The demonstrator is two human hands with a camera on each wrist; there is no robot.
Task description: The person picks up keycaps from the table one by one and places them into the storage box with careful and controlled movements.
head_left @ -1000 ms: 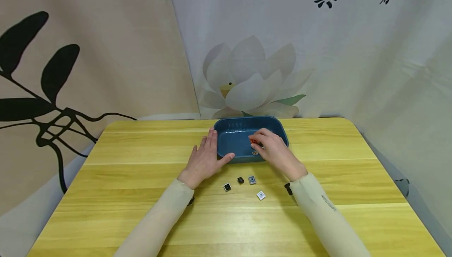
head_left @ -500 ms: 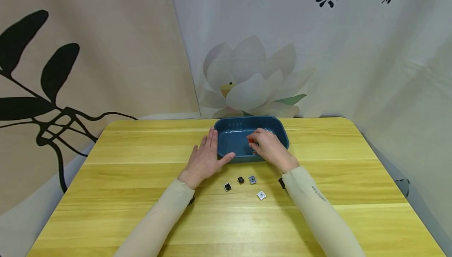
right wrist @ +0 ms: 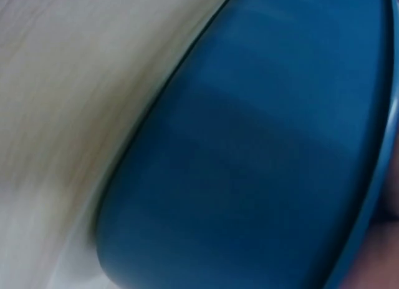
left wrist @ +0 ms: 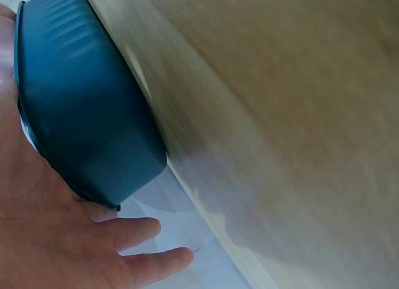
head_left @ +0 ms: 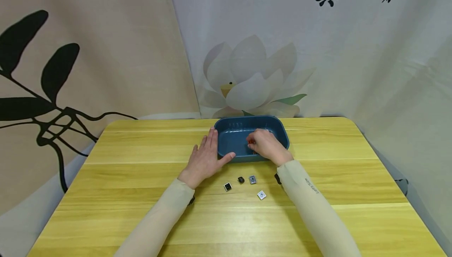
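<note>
A blue rectangular tray (head_left: pixel 231 141) stands near the table's back edge. My left hand (head_left: pixel 204 161) lies along its left front corner, fingers straight at the left rim and thumb over the front rim. In the left wrist view, the palm (left wrist: pixel 43 233) is against the rim. My right hand (head_left: pixel 267 145) reaches into the tray over the front rim and pinches a small red-orange piece (head_left: pixel 251 141), mostly hidden by the fingers. Another tiny piece (head_left: pixel 254 153) shows partly below the thumb. The right wrist view is filled mostly by the tray's outer wall (right wrist: pixel 237 151).
In front of the tray on the wooden table (head_left: pixel 141 194) lie a black square piece with a pale border (head_left: pixel 227 186), a small black piece (head_left: pixel 241 179), a grey-blue square (head_left: pixel 252 179) and a white square (head_left: pixel 261 195). A printed curtain (head_left: pixel 254 53) hangs behind.
My right hand and forearm have shifted slightly left inside the tray, still pinching the red-orange piece, of which less shows now. The left hand stays in place.
</note>
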